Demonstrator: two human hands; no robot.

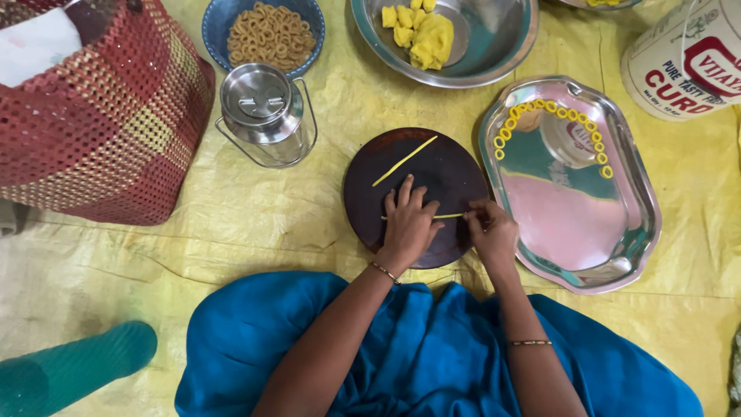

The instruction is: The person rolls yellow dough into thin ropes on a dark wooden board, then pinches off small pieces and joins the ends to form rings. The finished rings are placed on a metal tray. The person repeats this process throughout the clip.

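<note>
I see my left hand [409,224] lying flat and spread wide on a thin yellow dough strip [448,215], pressing it onto the round dark board [363,185]. My right hand [491,230] pinches the strip's other end. A second dough strip [404,161] lies higher on the board. Just beside it, a shiny steel tray [575,224] holds little dough rings [549,106].

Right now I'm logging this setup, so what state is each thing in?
left hand: flat on a dough strip
right hand: pinching that strip's end
dough strip: thin, under both hands
second dough strip: lying loose, untouched
round dark board: flat on the mat
steel tray: raw rings along its rim
steel can: lidded
blue bowl: filled with browned rings
steel basin: holds yellow dough lumps
</note>
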